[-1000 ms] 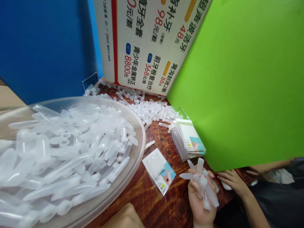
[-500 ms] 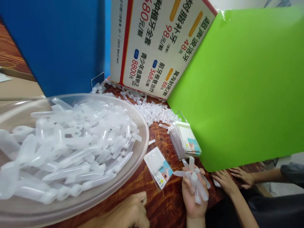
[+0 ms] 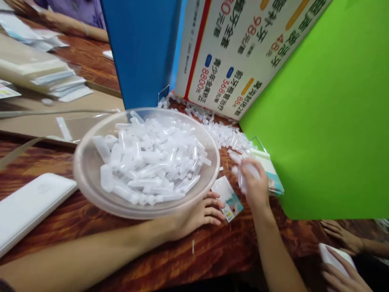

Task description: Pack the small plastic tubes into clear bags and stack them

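Observation:
My left hand (image 3: 202, 213) lies palm down on the wooden table with its fingers spread. Its fingertips reach the lower left edge of a small clear packet (image 3: 227, 196) with a printed card inside. Beside that wrist stands a large translucent basin (image 3: 86, 170), heaped with frosted white plastic tubes (image 3: 152, 162), some tapered. My right hand (image 3: 255, 180), blurred by motion, is curled around several such tubes (image 3: 242, 180). It is just left of a stack of similar packets (image 3: 273, 178) and partly covers it. Whether it touches the stack I cannot tell.
Smaller white tubes (image 3: 225, 136) lie piled behind the basin, against a printed board (image 3: 209, 81). A blue panel (image 3: 142, 52) and a green panel (image 3: 328, 121) stand upright. A white device (image 3: 33, 211) lies at left. Another person's hand (image 3: 345, 271) holds a white object at lower right.
The view has shifted, showing more at left. My right hand has moved up toward the packet stack with the tubes. My left hand has uncurled and reached to the single packet.

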A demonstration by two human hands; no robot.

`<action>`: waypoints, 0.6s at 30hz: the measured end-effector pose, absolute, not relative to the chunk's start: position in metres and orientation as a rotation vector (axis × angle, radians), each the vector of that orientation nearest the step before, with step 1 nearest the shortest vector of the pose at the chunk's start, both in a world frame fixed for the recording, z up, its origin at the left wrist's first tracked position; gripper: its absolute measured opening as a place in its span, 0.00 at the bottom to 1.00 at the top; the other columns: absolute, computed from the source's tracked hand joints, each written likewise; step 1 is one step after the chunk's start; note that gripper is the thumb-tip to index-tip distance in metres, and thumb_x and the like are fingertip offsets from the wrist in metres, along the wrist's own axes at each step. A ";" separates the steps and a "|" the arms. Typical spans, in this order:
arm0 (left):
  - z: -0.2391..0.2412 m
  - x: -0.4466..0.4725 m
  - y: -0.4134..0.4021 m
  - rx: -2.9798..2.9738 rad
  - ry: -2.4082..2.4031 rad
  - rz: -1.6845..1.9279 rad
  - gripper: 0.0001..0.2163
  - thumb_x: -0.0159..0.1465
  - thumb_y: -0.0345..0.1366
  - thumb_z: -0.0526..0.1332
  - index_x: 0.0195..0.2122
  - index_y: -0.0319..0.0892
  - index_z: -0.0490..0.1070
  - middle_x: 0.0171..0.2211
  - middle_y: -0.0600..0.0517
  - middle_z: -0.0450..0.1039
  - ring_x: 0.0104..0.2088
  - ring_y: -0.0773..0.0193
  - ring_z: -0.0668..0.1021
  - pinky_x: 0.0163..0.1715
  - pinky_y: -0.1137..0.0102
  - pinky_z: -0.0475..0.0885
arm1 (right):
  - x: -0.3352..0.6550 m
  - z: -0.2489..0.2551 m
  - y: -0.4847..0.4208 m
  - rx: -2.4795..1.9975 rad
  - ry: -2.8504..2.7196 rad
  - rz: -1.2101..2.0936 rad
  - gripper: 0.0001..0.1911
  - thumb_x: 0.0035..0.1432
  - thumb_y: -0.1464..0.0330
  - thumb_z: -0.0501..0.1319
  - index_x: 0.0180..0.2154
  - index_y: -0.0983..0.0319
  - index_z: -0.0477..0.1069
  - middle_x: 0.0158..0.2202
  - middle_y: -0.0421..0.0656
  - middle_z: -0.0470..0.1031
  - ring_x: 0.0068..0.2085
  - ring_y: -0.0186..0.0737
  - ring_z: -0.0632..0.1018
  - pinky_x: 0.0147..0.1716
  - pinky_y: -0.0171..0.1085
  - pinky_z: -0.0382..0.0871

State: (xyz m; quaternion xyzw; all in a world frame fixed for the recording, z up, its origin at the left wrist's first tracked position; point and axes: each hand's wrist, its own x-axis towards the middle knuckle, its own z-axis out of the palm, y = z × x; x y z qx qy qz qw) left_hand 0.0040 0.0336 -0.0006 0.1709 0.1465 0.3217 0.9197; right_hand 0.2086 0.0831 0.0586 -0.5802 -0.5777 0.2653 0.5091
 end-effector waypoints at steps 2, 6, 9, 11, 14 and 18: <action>0.004 0.003 0.034 0.305 0.333 0.637 0.13 0.69 0.43 0.61 0.44 0.37 0.69 0.41 0.44 0.76 0.40 0.55 0.81 0.42 0.63 0.73 | 0.200 0.073 0.128 -1.526 -1.484 0.457 0.36 0.57 0.50 0.67 0.62 0.54 0.61 0.65 0.53 0.62 0.64 0.64 0.66 0.51 0.61 0.74; 0.005 0.001 0.032 0.290 0.346 0.696 0.09 0.71 0.38 0.57 0.45 0.37 0.69 0.42 0.44 0.75 0.42 0.56 0.80 0.43 0.64 0.71 | 0.194 0.081 0.167 -1.469 -1.659 0.428 0.47 0.56 0.49 0.68 0.69 0.50 0.48 0.73 0.52 0.47 0.67 0.61 0.63 0.56 0.60 0.69; 0.000 0.002 0.029 0.291 0.301 0.710 0.09 0.71 0.38 0.57 0.46 0.38 0.70 0.41 0.45 0.76 0.42 0.56 0.80 0.43 0.64 0.71 | 0.192 0.064 0.146 -1.414 -1.686 0.407 0.32 0.62 0.56 0.64 0.64 0.54 0.60 0.66 0.53 0.61 0.55 0.52 0.76 0.52 0.53 0.74; -0.004 0.002 0.029 0.287 0.285 0.715 0.10 0.71 0.39 0.57 0.45 0.38 0.71 0.41 0.45 0.76 0.42 0.56 0.80 0.44 0.63 0.71 | 0.196 0.045 0.128 -1.406 -1.697 0.312 0.22 0.64 0.59 0.63 0.57 0.57 0.68 0.57 0.51 0.71 0.49 0.48 0.79 0.49 0.50 0.76; -0.009 0.004 0.030 0.274 0.260 0.715 0.11 0.70 0.40 0.58 0.45 0.37 0.72 0.41 0.45 0.75 0.42 0.55 0.80 0.44 0.63 0.71 | 0.203 0.018 0.113 -1.390 -1.749 0.216 0.13 0.65 0.62 0.61 0.49 0.60 0.73 0.48 0.49 0.76 0.44 0.47 0.79 0.45 0.48 0.76; -0.013 0.005 0.032 0.257 0.261 0.708 0.13 0.68 0.42 0.61 0.47 0.37 0.72 0.42 0.44 0.76 0.42 0.53 0.81 0.43 0.61 0.72 | 0.205 0.001 0.112 -1.402 -1.809 0.306 0.10 0.66 0.65 0.59 0.46 0.60 0.74 0.43 0.47 0.76 0.42 0.46 0.78 0.42 0.46 0.75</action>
